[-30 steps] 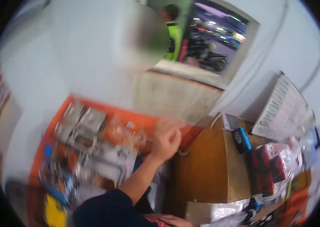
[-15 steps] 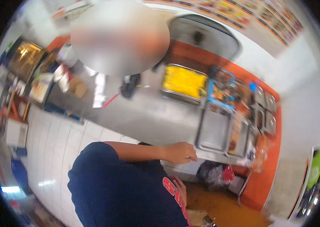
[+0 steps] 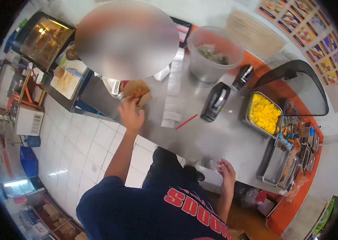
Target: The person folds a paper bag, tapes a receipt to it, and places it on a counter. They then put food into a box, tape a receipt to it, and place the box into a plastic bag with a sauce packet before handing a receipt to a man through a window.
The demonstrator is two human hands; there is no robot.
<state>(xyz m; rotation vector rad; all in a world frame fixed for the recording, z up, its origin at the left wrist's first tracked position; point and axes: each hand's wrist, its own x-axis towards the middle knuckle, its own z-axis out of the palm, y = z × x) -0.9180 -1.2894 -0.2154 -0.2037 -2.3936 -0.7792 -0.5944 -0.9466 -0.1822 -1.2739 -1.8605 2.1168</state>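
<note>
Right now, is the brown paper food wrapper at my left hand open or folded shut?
Open: the brown paper food wrapper has orange-brown food showing uncovered, just beyond your left hand.

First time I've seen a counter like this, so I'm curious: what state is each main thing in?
Brown paper, opened out, food on it
Left hand, fingers at the paper's edge
Right hand, fingers curled by clear plastic; grip unclear
Yellow food, heaped in its tray
Bucket, lidless, partly filled
Glass case, lit
Paper strip, stretched out
Red stick, lying flat
</note>
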